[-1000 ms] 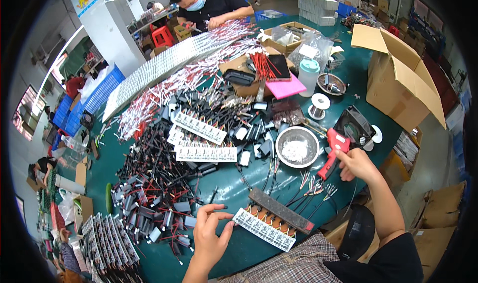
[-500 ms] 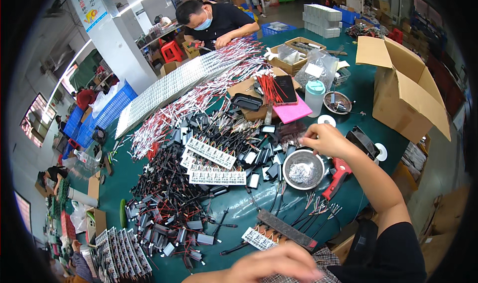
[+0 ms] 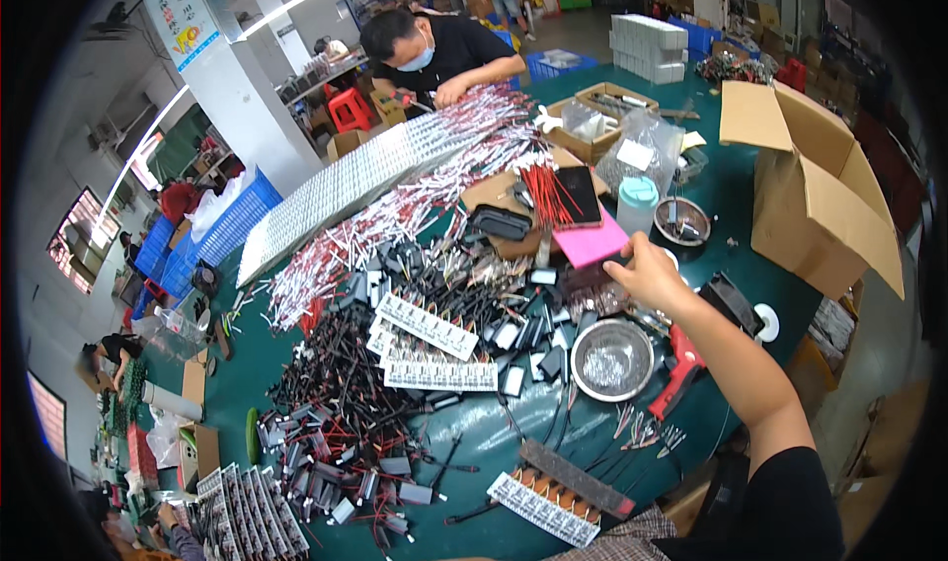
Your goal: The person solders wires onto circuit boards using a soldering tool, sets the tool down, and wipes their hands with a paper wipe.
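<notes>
My right hand (image 3: 647, 277) reaches out over the table, beside the near corner of a pink pad (image 3: 592, 239) and above a heap of clear plastic bags (image 3: 590, 286). Its thumb and fingers curl together; whatever they hold, if anything, is too small to make out. My left hand is out of view. Below my right forearm stands a round metal bowl (image 3: 612, 336) with shiny pale bits in it. A red-handled tool (image 3: 678, 371) lies to the bowl's right. Closest to me, a white circuit-board strip (image 3: 545, 510) lies against a dark bar (image 3: 577, 476), with wires leading away.
Black wired connectors (image 3: 341, 383) pile up at the left, with more board strips (image 3: 439, 374) on top. A lidded bottle (image 3: 637, 203), a second bowl (image 3: 682, 222) and an open carton (image 3: 825, 196) stand at the right. Across the table a masked person (image 3: 444, 62) handles wires.
My left hand has dropped out of view, uncovering the near board strip. My right hand has moved a little away from me, toward the pink pad. The bowl's contents look less white.
</notes>
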Demonstrator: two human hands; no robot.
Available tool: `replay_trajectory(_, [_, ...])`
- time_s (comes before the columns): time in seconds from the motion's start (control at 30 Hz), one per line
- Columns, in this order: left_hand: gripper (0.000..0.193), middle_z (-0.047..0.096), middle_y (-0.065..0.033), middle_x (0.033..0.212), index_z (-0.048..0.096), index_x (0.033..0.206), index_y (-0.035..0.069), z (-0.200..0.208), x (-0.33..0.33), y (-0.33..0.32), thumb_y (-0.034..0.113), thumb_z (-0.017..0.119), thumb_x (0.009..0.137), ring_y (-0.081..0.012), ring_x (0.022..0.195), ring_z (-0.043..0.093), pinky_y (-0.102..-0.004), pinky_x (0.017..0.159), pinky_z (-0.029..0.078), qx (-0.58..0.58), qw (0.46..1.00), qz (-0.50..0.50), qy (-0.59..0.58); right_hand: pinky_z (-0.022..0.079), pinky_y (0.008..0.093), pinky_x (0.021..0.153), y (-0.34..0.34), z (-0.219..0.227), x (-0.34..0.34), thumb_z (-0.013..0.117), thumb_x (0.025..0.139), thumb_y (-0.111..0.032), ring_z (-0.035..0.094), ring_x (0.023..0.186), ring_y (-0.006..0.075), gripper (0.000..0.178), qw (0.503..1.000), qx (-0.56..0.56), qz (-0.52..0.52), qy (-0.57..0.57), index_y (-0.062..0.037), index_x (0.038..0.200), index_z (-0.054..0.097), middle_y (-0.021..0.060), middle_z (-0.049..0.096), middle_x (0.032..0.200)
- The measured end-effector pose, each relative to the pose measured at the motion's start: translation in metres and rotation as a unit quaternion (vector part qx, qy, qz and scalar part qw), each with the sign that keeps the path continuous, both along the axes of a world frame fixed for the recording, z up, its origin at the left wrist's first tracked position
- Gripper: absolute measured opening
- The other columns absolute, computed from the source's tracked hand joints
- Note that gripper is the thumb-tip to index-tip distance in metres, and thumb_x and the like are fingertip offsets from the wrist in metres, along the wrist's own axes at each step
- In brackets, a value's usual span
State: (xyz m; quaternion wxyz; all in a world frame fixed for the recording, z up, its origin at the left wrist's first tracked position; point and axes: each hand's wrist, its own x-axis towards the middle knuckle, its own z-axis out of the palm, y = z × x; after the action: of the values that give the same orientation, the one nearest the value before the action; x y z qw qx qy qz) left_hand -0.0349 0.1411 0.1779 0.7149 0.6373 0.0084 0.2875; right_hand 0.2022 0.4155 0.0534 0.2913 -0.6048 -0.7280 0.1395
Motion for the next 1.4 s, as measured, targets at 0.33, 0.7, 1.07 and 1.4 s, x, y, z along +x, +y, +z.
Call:
replay_trajectory(0.33, [0.030, 0.068, -0.0105, 0.114, 0.063, 0.118, 0.000, -0.043, -0.038, 0.116, 0.022, 0.067, 0.097, -0.0196, 0.102, 0.068, -0.0329, 0.090, 0.053, -0.185, 0.904, 0.325, 0.207, 0.055, 0.0508, 0.081, 0.004, 0.036, -0.022, 0.086, 0.069, -0.017, 0.064, 0.098, 0.0430, 0.069, 0.984, 0.047, 0.020, -0.172, -0.0043, 0.125, 0.048, 0.0198, 0.050, 0.115])
replay_trajectory(0.7, [0.030, 0.068, -0.0088, 0.107, 0.063, 0.109, -0.003, -0.118, -0.072, 0.335, 0.024, 0.066, 0.096, -0.0175, 0.094, 0.067, -0.0305, 0.077, 0.057, -0.220, 0.723, 0.566, 0.329, 0.047, 0.0400, 0.079, 0.043, 0.012, -0.047, 0.073, 0.069, -0.005, 0.059, 0.102, 0.0292, 0.044, 0.928, 0.170, 0.083, -0.322, -0.0110, 0.110, 0.061, 0.0100, 0.057, 0.108])
replay_trajectory(1.07, [0.009, 0.071, -0.0086, 0.086, 0.065, 0.093, 0.000, -0.134, -0.086, 0.380, 0.004, 0.072, 0.089, -0.0167, 0.075, 0.068, -0.0239, 0.056, 0.052, -0.272, 0.731, 0.573, 0.253, 0.051, 0.0360, 0.071, 0.055, 0.008, -0.052, 0.067, 0.080, -0.013, 0.063, 0.093, 0.0244, 0.018, 0.902, 0.270, 0.098, -0.323, -0.0112, 0.098, 0.068, 0.0063, 0.060, 0.096])
replay_trajectory(1.4, [0.013, 0.068, -0.0078, 0.089, 0.066, 0.103, -0.001, -0.152, -0.094, 0.398, 0.005, 0.067, 0.093, -0.0156, 0.071, 0.066, -0.0264, 0.059, 0.055, -0.254, 0.688, 0.638, 0.233, 0.045, 0.0404, 0.086, 0.038, 0.036, -0.059, 0.075, 0.069, -0.011, 0.058, 0.103, 0.0274, 0.036, 0.892, 0.171, 0.139, -0.394, -0.0049, 0.104, 0.068, 0.0071, 0.059, 0.102])
